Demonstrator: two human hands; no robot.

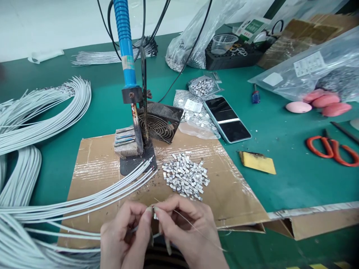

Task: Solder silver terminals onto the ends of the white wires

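Observation:
My left hand and my right hand meet fingertip to fingertip over the cardboard's front edge. A white cable runs into my left hand, whose thumb and index finger are pinched; its end is hidden. Between the fingertips shows a tiny white block, mostly covered. A thin solder wire passes through my closed right hand and trails to the lower right. Just beyond my hands lies a pile of small white-and-metal connectors. Several cable ends rest at the base of a blue-handled soldering iron, clamped upright.
A black fan leans behind the iron on the cardboard. Bundles of white cable fill the left. Rightward lie a phone, a yellow sponge, orange-handled scissors, a small screwdriver and plastic bags.

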